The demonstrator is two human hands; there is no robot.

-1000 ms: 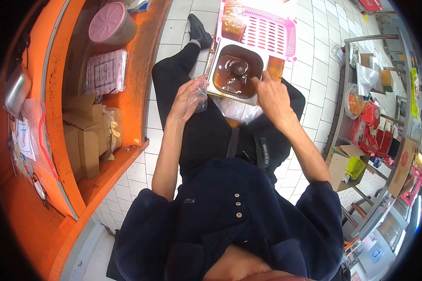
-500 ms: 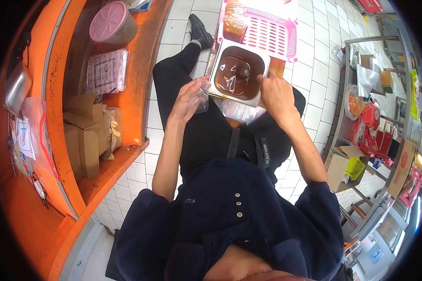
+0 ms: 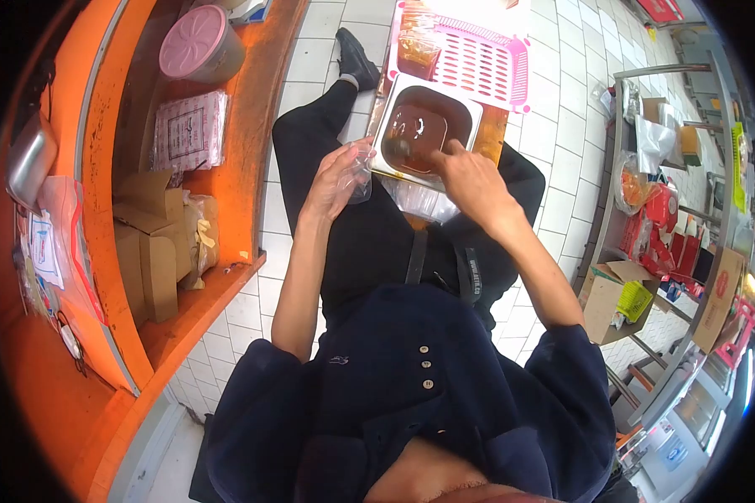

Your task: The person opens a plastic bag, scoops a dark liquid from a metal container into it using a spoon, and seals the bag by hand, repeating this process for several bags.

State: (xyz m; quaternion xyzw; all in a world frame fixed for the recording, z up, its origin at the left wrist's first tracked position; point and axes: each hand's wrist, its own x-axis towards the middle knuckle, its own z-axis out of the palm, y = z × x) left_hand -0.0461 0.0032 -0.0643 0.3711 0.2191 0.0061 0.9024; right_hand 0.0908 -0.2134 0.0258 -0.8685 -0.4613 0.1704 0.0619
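Observation:
A square metal container (image 3: pixel 476 107) of brown sauce (image 3: pixel 445 126) stands between my knees. My left hand (image 3: pixel 337 176) is closed on a clear plastic bag (image 3: pixel 360 186) beside the container's left side. My right hand (image 3: pixel 471 178) reaches over the near right corner, fingers closed on what looks like a ladle. The ladle's round bowl (image 3: pixel 400 151) shows dimly in the sauce toward the left; its handle is mostly hidden by my fingers. Under the container's near edge lies a stack of clear plastic bags (image 3: pixel 419 201).
A pink basket (image 3: pixel 518 71) sits beyond the container, with filled clear bags of brown sauce (image 3: pixel 418 54) at its left. An orange shelf (image 3: pixel 252 109) on the left holds a pink-lidded bucket (image 3: pixel 195 42) and cardboard boxes (image 3: pixel 153 251). Metal racks (image 3: pixel 621 201) stand right.
My right hand has moved left and toward me across the container's near side. The ladle bowl has swept from the middle of the sauce to the near left. My left hand stays nearly still.

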